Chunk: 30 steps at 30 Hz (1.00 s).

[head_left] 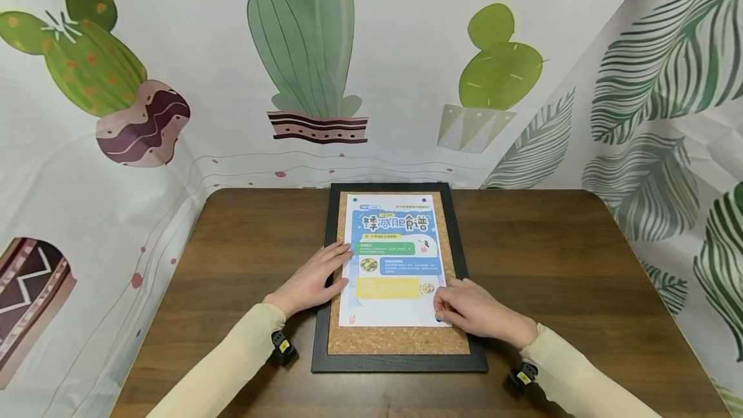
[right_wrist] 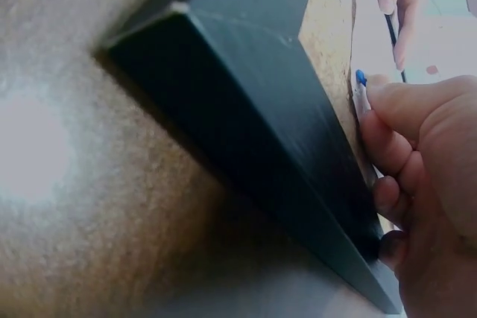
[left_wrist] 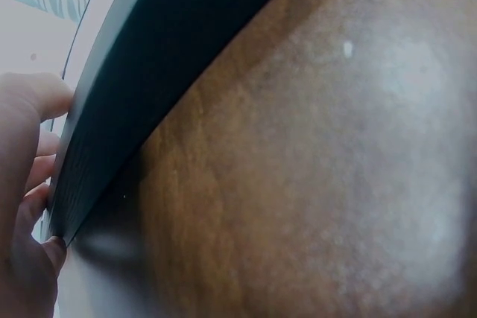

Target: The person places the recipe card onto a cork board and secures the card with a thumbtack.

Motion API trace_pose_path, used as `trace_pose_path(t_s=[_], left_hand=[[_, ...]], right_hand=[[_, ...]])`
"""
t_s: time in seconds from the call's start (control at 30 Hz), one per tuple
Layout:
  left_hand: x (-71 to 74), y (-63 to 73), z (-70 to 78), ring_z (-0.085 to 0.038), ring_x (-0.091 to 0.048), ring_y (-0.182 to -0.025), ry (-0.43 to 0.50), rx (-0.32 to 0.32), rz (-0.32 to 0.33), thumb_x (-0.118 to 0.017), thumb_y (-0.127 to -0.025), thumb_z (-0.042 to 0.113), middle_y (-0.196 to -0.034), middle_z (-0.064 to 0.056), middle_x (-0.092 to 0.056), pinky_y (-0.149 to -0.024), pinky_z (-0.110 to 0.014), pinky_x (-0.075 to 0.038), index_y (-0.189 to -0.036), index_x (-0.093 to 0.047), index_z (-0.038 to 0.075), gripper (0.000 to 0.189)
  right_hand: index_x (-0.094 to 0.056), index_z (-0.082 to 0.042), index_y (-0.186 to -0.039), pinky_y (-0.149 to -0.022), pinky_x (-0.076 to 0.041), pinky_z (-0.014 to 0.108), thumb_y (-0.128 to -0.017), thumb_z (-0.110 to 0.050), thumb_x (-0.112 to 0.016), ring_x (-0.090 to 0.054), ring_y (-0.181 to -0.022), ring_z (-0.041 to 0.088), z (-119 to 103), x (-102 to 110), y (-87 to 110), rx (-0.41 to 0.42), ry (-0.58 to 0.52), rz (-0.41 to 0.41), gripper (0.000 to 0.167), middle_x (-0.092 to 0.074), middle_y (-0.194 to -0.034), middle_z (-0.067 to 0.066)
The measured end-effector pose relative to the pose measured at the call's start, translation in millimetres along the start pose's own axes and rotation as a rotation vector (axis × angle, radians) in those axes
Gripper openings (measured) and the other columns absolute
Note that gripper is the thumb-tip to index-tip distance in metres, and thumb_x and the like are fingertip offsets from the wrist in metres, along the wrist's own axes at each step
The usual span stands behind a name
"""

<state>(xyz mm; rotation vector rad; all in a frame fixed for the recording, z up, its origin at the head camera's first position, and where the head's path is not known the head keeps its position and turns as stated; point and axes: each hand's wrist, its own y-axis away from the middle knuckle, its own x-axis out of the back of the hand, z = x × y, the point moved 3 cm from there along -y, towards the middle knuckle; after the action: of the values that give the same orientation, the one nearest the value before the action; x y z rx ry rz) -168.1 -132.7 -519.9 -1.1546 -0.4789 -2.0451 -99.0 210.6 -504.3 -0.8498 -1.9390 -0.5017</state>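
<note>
A printed poster with colored text boxes lies on a cork board in a black frame. My left hand rests flat across the frame's left side, its fingertips on the poster's left edge. At the poster's lower right corner, my right hand has curled fingers, thumb and forefinger pinching a blue push pin. Most of that pin is hidden by the fingers in the head view. A green push pin and a purple push pin sit in the poster's top corners.
Beneath the board is a brown wooden table, with the board's far end near the table's back edge. Behind it hangs a white cloth printed with cacti and leaves.
</note>
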Motion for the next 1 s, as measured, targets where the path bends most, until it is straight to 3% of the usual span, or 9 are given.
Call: trace_pose_path(t_s=[0.47, 0.73, 1.0], left_hand=[[-0.3, 0.2, -1.0, -0.031, -0.024, -0.158, -0.001, 0.0, 0.001, -0.061, -0.105, 0.029, -0.166, -0.014, -0.036, -0.125, -0.056, -0.022, -0.157, -0.044, 0.002, 0.061], [0.3, -0.4, -1.1, -0.031, -0.024, -0.158, 0.003, -0.008, 0.01, -0.062, -0.105, 0.029, -0.166, -0.014, -0.037, -0.124, -0.057, -0.022, -0.157, -0.044, 0.001, 0.062], [-0.6, -0.1, -1.6, -0.032, -0.024, -0.158, 0.002, -0.013, 0.011, -0.062, -0.105, 0.029, -0.166, -0.014, -0.037, -0.124, -0.057, -0.022, -0.157, -0.045, 0.001, 0.061]], right_hand=[[-0.056, -0.026, -0.088, -0.067, -0.03, 0.022, -0.1, -0.015, -0.07, -0.038, -0.073, 0.003, 0.7, 2.6, -1.9, 0.025, 0.016, -0.024, 0.021, -0.046, -0.077, -0.019], [-0.059, -0.028, -0.091, -0.068, -0.032, 0.023, -0.102, -0.021, -0.069, -0.041, -0.076, 0.003, 4.1, 3.9, -0.6, 0.011, -0.063, -0.03, 0.016, -0.051, -0.08, -0.019], [-0.059, -0.027, -0.087, -0.068, -0.032, 0.022, -0.1, -0.02, -0.072, -0.041, -0.076, 0.002, 2.4, 2.9, -1.2, 0.038, -0.039, -0.02, 0.019, -0.051, -0.078, -0.02]])
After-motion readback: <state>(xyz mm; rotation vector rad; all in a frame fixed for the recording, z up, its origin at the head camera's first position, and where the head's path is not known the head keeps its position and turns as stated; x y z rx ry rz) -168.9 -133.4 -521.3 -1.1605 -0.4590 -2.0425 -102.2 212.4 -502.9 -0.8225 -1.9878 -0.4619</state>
